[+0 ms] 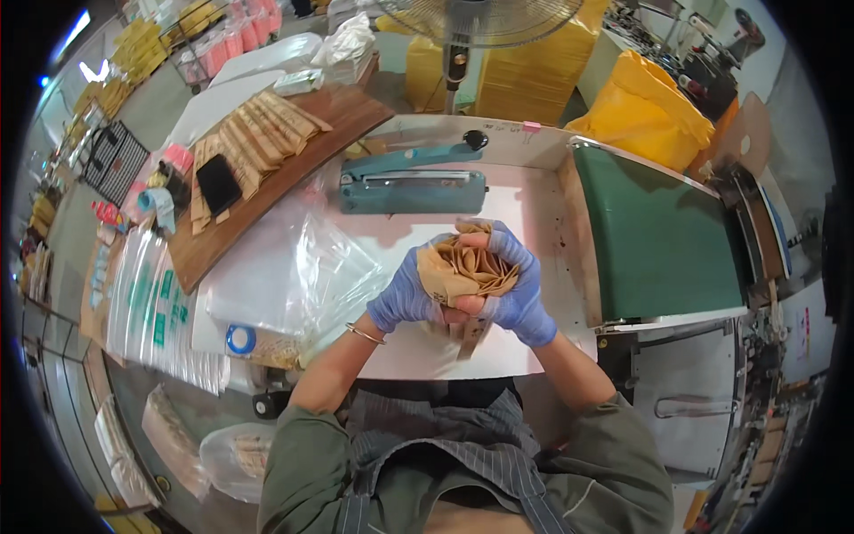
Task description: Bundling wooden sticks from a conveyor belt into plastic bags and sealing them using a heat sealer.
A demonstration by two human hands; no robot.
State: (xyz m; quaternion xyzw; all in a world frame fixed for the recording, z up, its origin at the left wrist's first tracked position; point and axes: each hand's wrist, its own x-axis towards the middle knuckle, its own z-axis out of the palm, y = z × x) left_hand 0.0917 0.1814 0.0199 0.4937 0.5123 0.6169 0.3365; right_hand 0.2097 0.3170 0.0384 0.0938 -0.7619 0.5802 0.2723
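Observation:
A bundle of curled brown paper pieces (pixel 467 270) is held up over the white work table, its layered edges facing up. My left hand (pixel 405 291), in a blue-violet glove with bare fingertips, wraps round its left side. My right hand (pixel 522 289), gloved the same way, closes round the right side, fingers and thumb pressing in. Below the hands a brown strip of paper (pixel 471 338) hangs, partly blurred. Beyond them on the table stands a teal bag sealer (pixel 414 189) with a black-knobbed lever (pixel 476 141). Clear plastic bags (pixel 302 258) lie to the left of my left hand.
A brown board (pixel 302 169) at the left carries fanned brown paper packets (pixel 258 133) and a black phone (pixel 218 184). A tape roll (pixel 240 339) sits near the front left. A green conveyor belt (pixel 658 231) borders the right. Behind are a fan (pixel 456 62) and a yellow sack (pixel 640 111).

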